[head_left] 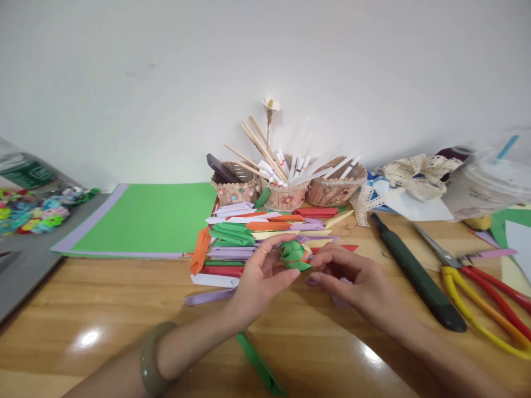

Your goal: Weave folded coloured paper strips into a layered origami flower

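Note:
My left hand point(261, 279) and my right hand point(350, 279) meet over the wooden table point(103, 309), both pinching a small folded paper piece point(295, 254), green with a bit of orange. The left thumb and fingers grip its left side; the right fingertips close on its right side. A ring sits on a left finger and a grey-green bangle point(151, 359) on the left wrist. Just behind the hands lies a pile of folded paper strips point(249, 232) in green, orange, purple, red and cream. One green folded strip point(259, 365) lies under my left forearm.
Green and purple paper sheets point(145, 218) lie at left, beside a grey tray point(25, 265) and colourful small pieces point(33, 213). Stick-built baskets point(286, 190) holding sticks and paper rolls stand at the back. A dark utility knife point(417, 273), scissors point(477, 287), lace point(415, 174) and a plastic cup point(485, 188) lie at right.

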### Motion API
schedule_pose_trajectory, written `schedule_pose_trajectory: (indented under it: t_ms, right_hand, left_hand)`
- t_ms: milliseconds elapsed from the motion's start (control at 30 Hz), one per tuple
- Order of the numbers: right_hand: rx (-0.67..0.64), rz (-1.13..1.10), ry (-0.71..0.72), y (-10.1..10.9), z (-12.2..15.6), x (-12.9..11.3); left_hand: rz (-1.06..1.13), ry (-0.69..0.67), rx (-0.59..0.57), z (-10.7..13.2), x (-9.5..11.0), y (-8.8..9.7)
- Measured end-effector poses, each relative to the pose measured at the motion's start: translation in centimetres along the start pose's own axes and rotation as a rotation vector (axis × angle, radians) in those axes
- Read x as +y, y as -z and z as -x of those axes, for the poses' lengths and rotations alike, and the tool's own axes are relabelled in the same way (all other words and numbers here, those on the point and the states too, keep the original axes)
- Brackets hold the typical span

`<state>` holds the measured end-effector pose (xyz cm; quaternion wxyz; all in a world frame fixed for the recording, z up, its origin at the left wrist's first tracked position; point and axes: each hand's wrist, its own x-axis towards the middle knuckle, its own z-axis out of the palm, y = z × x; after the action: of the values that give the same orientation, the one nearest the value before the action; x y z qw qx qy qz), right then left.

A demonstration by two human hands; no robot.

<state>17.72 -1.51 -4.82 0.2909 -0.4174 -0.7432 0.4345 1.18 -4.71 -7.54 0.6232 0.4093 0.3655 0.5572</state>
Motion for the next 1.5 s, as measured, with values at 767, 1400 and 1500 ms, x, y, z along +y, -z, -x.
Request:
schedule_pose_trajectory:
  t_ms: [767, 1400, 1500]
  right_hand:
    - [0.178, 0.549, 0.387, -0.9, 0.9, 0.9]
    - [0.223, 0.507, 0.373, -1.2, 0.7, 1.8]
    - [0.172, 0.442, 0.279, -1.1, 0.8, 1.2]
  left_hand:
    - [-0.012, 0.083, -0.022, 0.0, -0.1, -0.1]
    - [0.008, 0.095, -0.003, -0.2, -0.6, 0.2]
    - [0.013, 0.108, -0.008, -0.2, -0.6, 0.1]
